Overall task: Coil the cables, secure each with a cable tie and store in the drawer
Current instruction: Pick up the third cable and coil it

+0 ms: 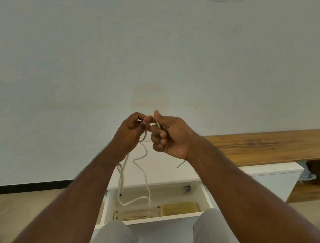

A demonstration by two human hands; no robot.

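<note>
The open drawer is reachable from above, though its front is taken by a wooden block and a yellow sponge, with the white cable hanging over it

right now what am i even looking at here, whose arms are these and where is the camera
There is no machine here. The camera sits on a person's head and looks forward and down, so the two arms reaching in from the bottom are that person's own.

The left hand and the right hand are raised in front of a pale wall, and both pinch a white cable. Its loose loops hang down toward an open white drawer below. A thin dark strip, possibly a cable tie, sticks out under the right hand.

Inside the drawer lie a pale wooden block with holes and a yellow pad. A wooden bench runs along the right.
</note>
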